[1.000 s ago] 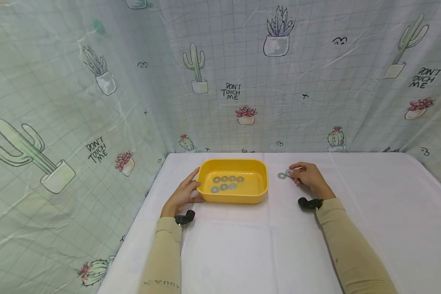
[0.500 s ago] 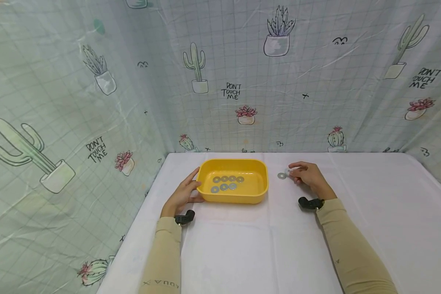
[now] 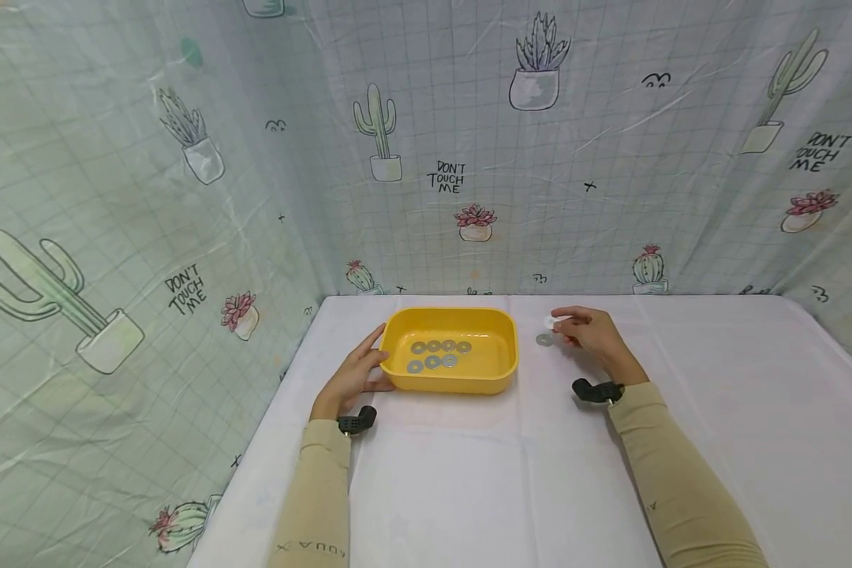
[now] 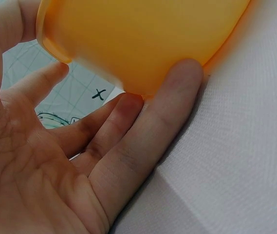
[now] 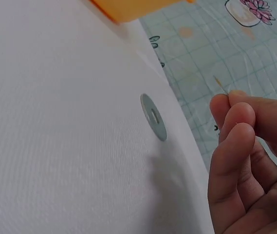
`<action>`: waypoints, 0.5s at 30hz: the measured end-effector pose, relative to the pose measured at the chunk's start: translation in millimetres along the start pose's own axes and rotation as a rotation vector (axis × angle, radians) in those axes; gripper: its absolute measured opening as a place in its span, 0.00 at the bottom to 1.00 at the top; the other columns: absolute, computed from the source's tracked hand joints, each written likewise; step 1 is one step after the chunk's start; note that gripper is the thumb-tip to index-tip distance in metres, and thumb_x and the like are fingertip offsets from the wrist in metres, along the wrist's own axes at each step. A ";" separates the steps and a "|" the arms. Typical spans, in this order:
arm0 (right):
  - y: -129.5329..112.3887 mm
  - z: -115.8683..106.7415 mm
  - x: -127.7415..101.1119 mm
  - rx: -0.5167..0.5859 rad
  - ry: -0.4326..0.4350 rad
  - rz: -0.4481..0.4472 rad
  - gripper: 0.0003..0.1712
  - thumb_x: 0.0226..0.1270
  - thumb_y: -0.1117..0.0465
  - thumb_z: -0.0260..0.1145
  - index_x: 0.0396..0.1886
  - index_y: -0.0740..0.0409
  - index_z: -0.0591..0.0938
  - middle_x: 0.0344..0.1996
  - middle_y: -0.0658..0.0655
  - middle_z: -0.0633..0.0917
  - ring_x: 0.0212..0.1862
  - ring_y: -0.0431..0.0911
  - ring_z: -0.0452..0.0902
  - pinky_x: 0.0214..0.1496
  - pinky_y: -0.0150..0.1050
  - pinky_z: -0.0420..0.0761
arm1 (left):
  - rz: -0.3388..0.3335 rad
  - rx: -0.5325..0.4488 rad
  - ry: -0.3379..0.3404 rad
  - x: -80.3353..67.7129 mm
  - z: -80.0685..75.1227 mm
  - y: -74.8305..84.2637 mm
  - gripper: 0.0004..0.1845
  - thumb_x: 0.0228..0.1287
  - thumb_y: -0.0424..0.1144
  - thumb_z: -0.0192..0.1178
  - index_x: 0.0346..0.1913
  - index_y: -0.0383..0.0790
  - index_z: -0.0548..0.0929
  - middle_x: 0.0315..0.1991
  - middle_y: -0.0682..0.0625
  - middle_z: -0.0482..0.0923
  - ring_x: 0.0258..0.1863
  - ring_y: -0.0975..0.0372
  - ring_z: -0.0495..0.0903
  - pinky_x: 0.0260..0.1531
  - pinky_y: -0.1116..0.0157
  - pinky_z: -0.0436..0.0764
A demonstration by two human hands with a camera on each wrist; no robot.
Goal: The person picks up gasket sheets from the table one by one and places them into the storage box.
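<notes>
1. Left hand point(image 3: 355, 372) lies flat-fingered against the tray point(image 3: 493, 377) wall at its 9 o'clock, steadying it and gripping nothing.
2. Right hand point(image 3: 591, 334), at the tray's 3 o'clock, pinches a washer point(image 3: 549, 322) edge-on between thumb and fingertips point(image 5: 239, 113), lifted off the cloth point(image 3: 468, 481).
3. A second washer point(image 3: 543, 340) lies flat on the cloth just below that pinch, near the tray.
4. Seven washers point(image 3: 435, 354) sit inside the tray.
5. Risk: the pinch catches only the thin rim, so the washer could slip and roll away.
6. Risk: a careless carry could clip the tray's rim and drop it outside.
</notes>
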State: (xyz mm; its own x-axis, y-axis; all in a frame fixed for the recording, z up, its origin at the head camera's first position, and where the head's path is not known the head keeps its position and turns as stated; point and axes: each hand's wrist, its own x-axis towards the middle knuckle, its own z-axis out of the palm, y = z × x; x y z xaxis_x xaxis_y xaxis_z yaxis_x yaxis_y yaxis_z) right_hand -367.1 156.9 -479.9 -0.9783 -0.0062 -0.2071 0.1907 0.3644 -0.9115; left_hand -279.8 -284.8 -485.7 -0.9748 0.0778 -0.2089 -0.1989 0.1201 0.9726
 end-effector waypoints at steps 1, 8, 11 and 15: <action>-0.8 0.8 -0.1 0.009 0.002 -0.006 0.22 0.75 0.57 0.63 0.66 0.51 0.80 0.46 0.55 0.84 0.39 0.45 0.77 0.38 0.31 0.80 | 0.003 0.000 -0.003 -0.3 0.0 0.0 0.33 0.76 0.43 0.52 0.77 0.77 0.59 0.65 0.39 0.73 0.57 0.50 0.81 0.47 0.50 0.90; -7.6 9.0 -3.6 0.039 -0.016 -0.051 0.22 0.74 0.58 0.66 0.65 0.53 0.80 0.44 0.52 0.85 0.38 0.45 0.79 0.40 0.31 0.85 | 0.015 0.002 -0.011 -1.0 -0.6 -0.6 0.32 0.77 0.44 0.52 0.76 0.78 0.60 0.64 0.39 0.73 0.54 0.52 0.82 0.47 0.51 0.90; -10.7 12.5 -4.9 0.056 -0.037 -0.060 0.22 0.74 0.57 0.65 0.65 0.53 0.80 0.45 0.52 0.86 0.40 0.46 0.79 0.42 0.32 0.85 | 0.008 0.004 -0.008 -0.6 -0.9 -1.1 0.32 0.77 0.45 0.52 0.76 0.79 0.60 0.65 0.40 0.73 0.54 0.52 0.82 0.47 0.51 0.90; -15.3 16.2 -8.3 0.061 -0.072 -0.094 0.21 0.75 0.57 0.64 0.65 0.53 0.80 0.46 0.54 0.85 0.41 0.49 0.79 0.45 0.34 0.86 | 0.001 0.002 -0.003 -0.3 -1.1 -1.3 0.32 0.77 0.45 0.52 0.76 0.79 0.60 0.66 0.40 0.73 0.55 0.51 0.82 0.47 0.51 0.90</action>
State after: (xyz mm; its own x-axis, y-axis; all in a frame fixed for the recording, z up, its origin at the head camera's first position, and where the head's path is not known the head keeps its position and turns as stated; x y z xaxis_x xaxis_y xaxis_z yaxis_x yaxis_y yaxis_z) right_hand -360.7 136.3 -469.9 -0.9841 -0.1057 -0.1427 0.1051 0.3016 -0.9476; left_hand -279.3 -286.1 -486.9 -0.9748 0.0809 -0.2078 -0.1972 0.1222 0.9727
